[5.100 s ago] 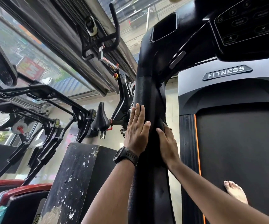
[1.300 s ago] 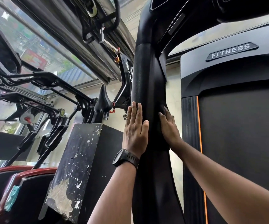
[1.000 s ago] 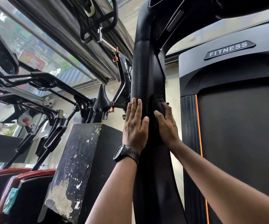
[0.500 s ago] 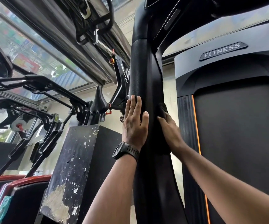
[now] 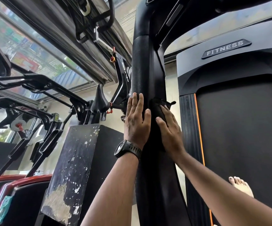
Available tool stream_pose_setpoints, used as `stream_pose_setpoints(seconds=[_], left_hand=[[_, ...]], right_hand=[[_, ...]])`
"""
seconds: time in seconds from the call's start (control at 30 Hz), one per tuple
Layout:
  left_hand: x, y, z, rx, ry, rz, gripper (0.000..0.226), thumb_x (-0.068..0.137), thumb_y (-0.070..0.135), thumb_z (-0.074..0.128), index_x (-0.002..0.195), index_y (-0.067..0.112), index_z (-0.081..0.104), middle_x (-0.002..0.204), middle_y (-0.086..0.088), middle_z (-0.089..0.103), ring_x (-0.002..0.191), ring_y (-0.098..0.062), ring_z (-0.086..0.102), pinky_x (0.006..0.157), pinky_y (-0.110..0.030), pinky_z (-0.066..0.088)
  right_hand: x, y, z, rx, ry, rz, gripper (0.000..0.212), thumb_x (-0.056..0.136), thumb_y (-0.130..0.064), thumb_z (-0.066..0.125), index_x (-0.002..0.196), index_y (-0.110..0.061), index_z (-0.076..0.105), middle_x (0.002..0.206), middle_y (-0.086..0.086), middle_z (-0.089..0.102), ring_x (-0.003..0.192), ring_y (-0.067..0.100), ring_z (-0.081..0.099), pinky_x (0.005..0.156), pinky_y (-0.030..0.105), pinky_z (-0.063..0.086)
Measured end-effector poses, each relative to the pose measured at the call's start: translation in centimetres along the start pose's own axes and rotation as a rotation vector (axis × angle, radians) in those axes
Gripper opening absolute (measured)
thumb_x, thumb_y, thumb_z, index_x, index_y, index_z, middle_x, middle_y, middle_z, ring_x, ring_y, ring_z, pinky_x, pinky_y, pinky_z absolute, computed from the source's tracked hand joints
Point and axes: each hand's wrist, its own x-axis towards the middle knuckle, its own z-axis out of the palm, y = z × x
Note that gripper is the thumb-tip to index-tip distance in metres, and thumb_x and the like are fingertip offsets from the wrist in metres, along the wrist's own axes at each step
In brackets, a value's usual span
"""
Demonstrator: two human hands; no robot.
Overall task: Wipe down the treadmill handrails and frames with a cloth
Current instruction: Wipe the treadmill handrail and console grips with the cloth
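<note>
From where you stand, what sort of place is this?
Most likely a gym: a treadmill bearing a FITNESS badge, a stationary bike with its saddle beside it, and more black workout machines along the window.
</note>
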Motion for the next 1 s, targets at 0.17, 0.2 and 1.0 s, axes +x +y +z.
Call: stream_pose_setpoints(seconds=[0.17,0.2,1.0], left_hand=[[0.0,-0.1,0.1,0.003,0.017,0.007,0.061,0.096,0.034,0.038,0.155,0.021,0.028,0.164,0.004,0.016,0.152,-0.008,0.005,0.121,-0.021,0.003],[0.0,-0.2,0.1,0.003,0.015,0.009,0.061,0.096,0.034,0.038,0.155,0.022,0.027,0.164,0.004,0.016,0.152,-0.008,0.005,0.121,-0.021,0.003],[-1.7,-0.2,0.1,0.013,-0.017,-0.006,0.063,0.096,0.032,0.037,0.156,0.018,0.022,0.165,0.0,0.012,0.152,-0.01,0.004,0.118,-0.014,-0.004]], right_hand=[[2.0,0.8,-0.7,-0.073,-0.047,0.342,0.051,0.106,-0.046,0.039,0.154,-0.03,0.04,0.154,0.004,0.046,0.14,0.026,0.043,0.116,0.045,0.033],[1.5,0.7,-0.7,-0.083,-0.041,0.344,0.05,0.106,-0.045,0.041,0.154,-0.03,0.041,0.153,0.005,0.048,0.139,0.026,0.045,0.116,0.046,0.034],[-2.6,-0.3,-0.6,0.006,0.002,0.167,0.049,0.104,-0.041,0.044,0.152,-0.03,0.045,0.154,-0.006,0.049,0.141,0.012,0.043,0.119,0.035,0.032]])
